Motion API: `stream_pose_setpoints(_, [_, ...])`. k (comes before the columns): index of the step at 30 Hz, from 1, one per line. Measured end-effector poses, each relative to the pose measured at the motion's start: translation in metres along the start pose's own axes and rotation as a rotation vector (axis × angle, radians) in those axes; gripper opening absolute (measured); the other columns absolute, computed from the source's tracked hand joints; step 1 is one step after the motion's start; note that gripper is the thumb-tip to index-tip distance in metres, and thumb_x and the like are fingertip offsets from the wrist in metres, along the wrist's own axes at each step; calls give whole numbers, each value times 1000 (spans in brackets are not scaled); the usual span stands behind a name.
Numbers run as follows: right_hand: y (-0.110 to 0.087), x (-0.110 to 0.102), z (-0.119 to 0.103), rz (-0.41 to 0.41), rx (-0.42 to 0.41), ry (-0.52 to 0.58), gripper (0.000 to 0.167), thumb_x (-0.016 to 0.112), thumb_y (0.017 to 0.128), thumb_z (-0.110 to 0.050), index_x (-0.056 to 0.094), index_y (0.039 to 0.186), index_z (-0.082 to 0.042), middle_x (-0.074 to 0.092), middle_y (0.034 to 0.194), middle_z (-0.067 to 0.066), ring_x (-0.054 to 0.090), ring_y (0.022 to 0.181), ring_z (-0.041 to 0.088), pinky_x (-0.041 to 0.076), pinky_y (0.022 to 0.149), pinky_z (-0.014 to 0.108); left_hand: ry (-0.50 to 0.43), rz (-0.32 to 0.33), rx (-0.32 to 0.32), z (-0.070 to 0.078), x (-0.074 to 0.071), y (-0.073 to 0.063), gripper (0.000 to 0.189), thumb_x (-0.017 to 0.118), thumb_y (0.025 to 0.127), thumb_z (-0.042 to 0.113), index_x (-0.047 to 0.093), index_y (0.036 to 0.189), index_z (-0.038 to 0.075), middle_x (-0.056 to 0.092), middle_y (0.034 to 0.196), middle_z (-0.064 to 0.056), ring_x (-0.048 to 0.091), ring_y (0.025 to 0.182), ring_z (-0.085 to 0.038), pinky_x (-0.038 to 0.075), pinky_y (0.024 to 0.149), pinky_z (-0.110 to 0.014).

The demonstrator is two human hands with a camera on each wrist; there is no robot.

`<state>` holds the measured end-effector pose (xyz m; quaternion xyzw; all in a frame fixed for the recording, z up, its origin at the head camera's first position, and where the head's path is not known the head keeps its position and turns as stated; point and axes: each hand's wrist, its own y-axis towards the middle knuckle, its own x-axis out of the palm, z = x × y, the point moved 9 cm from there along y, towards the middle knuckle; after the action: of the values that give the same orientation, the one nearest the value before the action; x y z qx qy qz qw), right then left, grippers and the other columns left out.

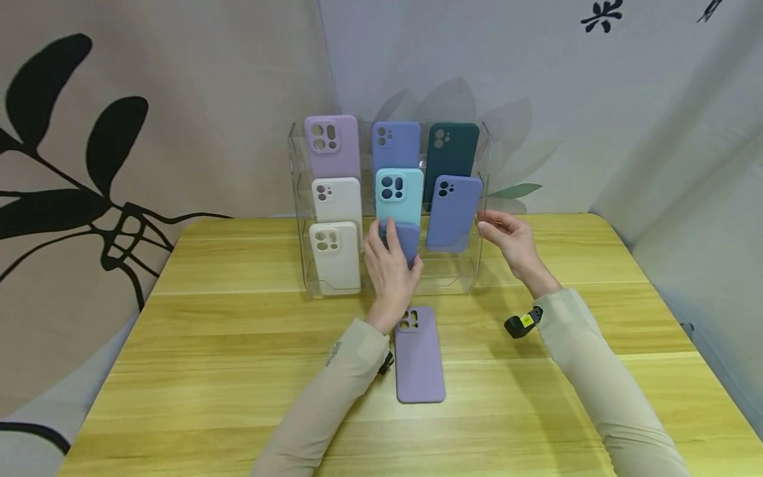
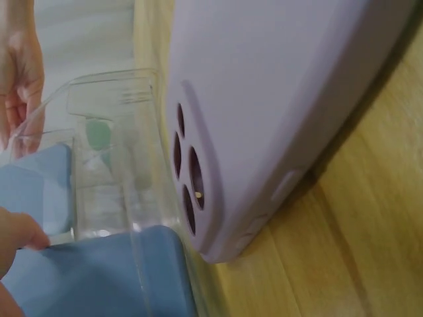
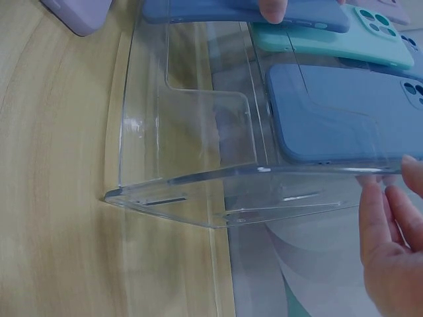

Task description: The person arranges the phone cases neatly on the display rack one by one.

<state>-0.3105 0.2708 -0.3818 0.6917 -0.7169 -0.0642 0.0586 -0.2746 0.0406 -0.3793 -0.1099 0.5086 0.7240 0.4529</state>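
My left hand (image 1: 390, 268) grips a blue phone case (image 1: 408, 242) at the middle of the front tier of a clear acrylic rack (image 1: 444, 286). Its thumb (image 2: 30, 232) lies along the case's edge in the left wrist view, while the fingers cover much of its upper part. On the rack's right side, my right hand (image 1: 512, 242) pinches the clear side wall between thumb and fingers, beside another blue case (image 1: 454, 213) in the middle tier. A turquoise case (image 1: 399, 192) stands right behind my left fingertips. Below the left hand, a purple case (image 1: 420, 364) lies on the table.
Two white cases (image 1: 336, 262) (image 1: 338, 200) fill the rack's left column, under a lilac case (image 1: 334, 149). A periwinkle case (image 1: 396, 146) and a dark green case (image 1: 451, 149) stand in the back tier. The wooden table (image 1: 238, 344) ends at a fabric backdrop behind the rack.
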Motion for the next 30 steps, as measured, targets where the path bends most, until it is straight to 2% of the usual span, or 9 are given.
stream_pose_setpoints(6, [-1,0,1,6,8,-6,41,60,90,-5,49,123,16,65,101,-12,62,92,5,50,77,16,63,-78,-16,0,-5,-5,91,77,74,27,26,145,1,21,144,-24,28,128,-40,31,103,-50])
stream_pose_setpoints(10, [-1,-1,0,10,1,-4,40,60,91,-4,48,123,17,65,101,-12,62,92,6,50,77,16,19,-118,-4,3,-13,-9,87,75,76,25,28,144,-2,18,146,-25,24,131,-41,27,105,-52])
stream_pose_setpoints(14, [-2,-1,0,8,-9,6,39,59,90,-3,49,122,18,66,100,-11,62,92,7,50,76,16,-30,-162,16,8,-22,-20,84,76,73,24,33,140,-4,25,142,-24,30,127,-39,31,103,-50])
stream_pose_setpoints(16, [-2,-1,-1,7,-14,10,39,59,90,-2,49,122,18,66,100,-11,63,91,6,50,76,16,-41,-207,24,11,-25,-27,83,77,72,25,36,137,-5,32,136,-23,37,120,-37,36,97,-46])
stream_pose_setpoints(21, [-2,-1,-2,8,-24,14,38,59,90,-2,50,121,17,66,99,-11,63,90,6,50,76,16,-32,-379,17,13,-22,-49,77,77,72,34,45,129,-7,44,122,-22,47,102,-34,44,80,-42])
stream_pose_setpoints(27, [-2,-1,-3,13,-20,13,36,60,90,-2,52,120,16,66,99,-11,63,91,8,50,76,16,48,-540,16,9,-11,-68,75,77,71,43,52,119,-9,48,112,-22,49,93,-34,47,75,-40])
stream_pose_setpoints(30, [-3,-1,-2,13,-18,19,34,60,90,-2,54,119,13,66,99,-10,63,92,9,50,76,16,72,-604,-10,4,-4,-74,77,78,70,45,51,117,-9,48,110,-22,48,94,-34,48,73,-40])
